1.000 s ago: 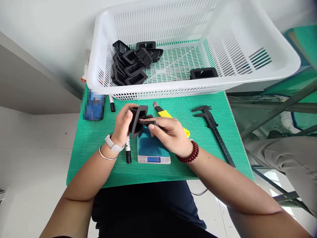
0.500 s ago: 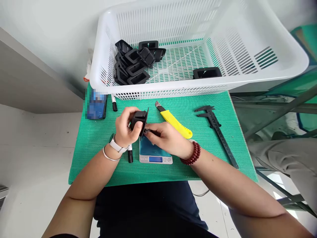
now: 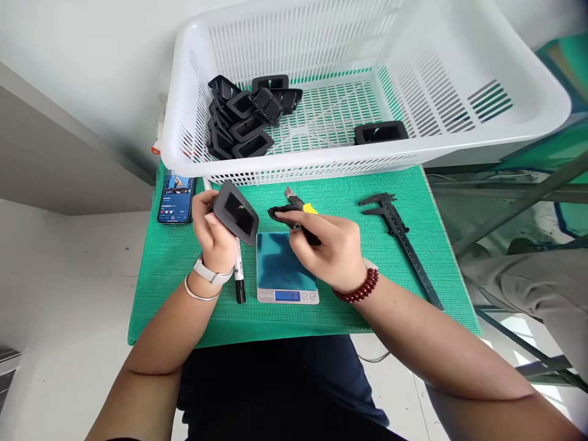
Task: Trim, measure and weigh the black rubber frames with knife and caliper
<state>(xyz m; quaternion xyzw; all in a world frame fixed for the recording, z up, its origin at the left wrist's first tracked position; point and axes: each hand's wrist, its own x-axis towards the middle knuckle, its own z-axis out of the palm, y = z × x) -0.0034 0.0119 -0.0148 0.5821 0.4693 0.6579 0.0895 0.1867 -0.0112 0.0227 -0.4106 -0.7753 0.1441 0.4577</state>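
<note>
My left hand [image 3: 212, 236] is wrapped round a black plastic frame [image 3: 223, 208], its rectangular opening turned up and to the right. To the right, my right hand [image 3: 328, 245] pinches a dark, thin piece [image 3: 287, 214] whose exact shape is partly hidden by my fingers. Below and between the hands lies a small scale [image 3: 280, 263] with a teal plate and a lit display. A yellow utility knife [image 3: 309, 209] is mostly covered by my right hand. A black and white marker [image 3: 239, 282] lies left of the scale.
A white basket [image 3: 298, 160] holding several black frames [image 3: 248, 127] stands at the back of the green mat [image 3: 390, 294]. A black caliper [image 3: 408, 251] lies on the right, a phone [image 3: 175, 199] on the left. A person's grey trouser leg shows at far right.
The hands have moved apart. My left hand has shifted left and turned the frame so its opening shows. My right hand has moved right, away from the frame, with the dark piece.
</note>
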